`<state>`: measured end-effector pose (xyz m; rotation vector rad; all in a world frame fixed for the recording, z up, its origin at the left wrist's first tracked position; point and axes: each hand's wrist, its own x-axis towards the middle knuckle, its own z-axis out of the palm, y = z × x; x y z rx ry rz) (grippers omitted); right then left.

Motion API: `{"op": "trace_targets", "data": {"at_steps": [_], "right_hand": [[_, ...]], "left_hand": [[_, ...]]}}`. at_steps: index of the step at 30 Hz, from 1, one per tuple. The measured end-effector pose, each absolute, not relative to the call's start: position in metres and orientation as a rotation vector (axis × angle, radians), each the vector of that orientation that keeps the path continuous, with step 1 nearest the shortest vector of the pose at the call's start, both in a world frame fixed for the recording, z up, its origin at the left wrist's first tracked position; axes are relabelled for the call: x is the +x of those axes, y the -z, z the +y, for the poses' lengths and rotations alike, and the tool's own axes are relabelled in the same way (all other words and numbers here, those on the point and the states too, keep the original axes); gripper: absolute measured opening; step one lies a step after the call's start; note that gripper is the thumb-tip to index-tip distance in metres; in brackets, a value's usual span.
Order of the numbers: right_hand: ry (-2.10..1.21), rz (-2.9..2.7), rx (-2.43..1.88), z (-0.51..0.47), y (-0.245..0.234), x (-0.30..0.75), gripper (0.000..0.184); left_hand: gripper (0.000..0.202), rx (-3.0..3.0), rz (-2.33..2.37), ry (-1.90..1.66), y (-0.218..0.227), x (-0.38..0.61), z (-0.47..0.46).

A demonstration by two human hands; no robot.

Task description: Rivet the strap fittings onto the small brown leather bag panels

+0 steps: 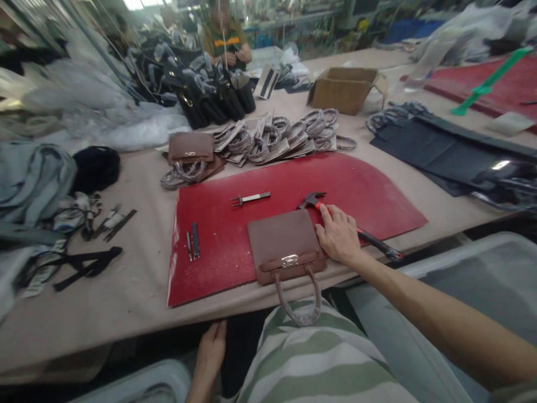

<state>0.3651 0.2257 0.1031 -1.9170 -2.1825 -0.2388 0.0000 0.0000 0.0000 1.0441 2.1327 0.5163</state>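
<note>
A brown handbag panel (282, 238) with a silver clasp (289, 261) lies on a red board (218, 224). Its wrapped loop handle (282, 296) hangs past the table's front edge toward my lap. My right hand (339, 235) is closed over the orange and black handle of a claw hammer (380, 244), close to its head, right beside the bag. My left hand (211, 348) is low under the table's front edge, its fingers partly hidden there. On the board lie a pronged punch (251, 198) and two slim metal tools (193, 242).
Wrapped handles on panels (277, 137) are piled behind the board, beside another brown bag piece (191, 148). Black bags (218, 98) and a cardboard box (344, 89) stand farther back. Dark panels (444, 148) lie right; plastic bins (461, 280) are below. A person (226, 42) works opposite.
</note>
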Motion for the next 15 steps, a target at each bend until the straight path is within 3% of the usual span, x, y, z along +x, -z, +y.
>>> {"op": "trace_targets", "data": {"at_steps": [3, 8, 15], "right_hand": [[0.227, -2.172, -1.92, 0.225, -0.102, 0.366, 0.057], [0.185, -2.153, -1.914, 0.225, -0.1, 0.367, 0.056], [0.174, -2.178, -1.965, 0.237, -0.115, 0.386, 0.039]], "left_hand": [[0.031, 1.449, 2.076, -0.576, -0.019, 0.007, -0.013], [0.021, 2.397, 1.831, -1.085, -0.075, 0.05, 0.009], [0.037, 2.622, 1.609, -0.931, -0.094, 0.087, 0.096]]}}
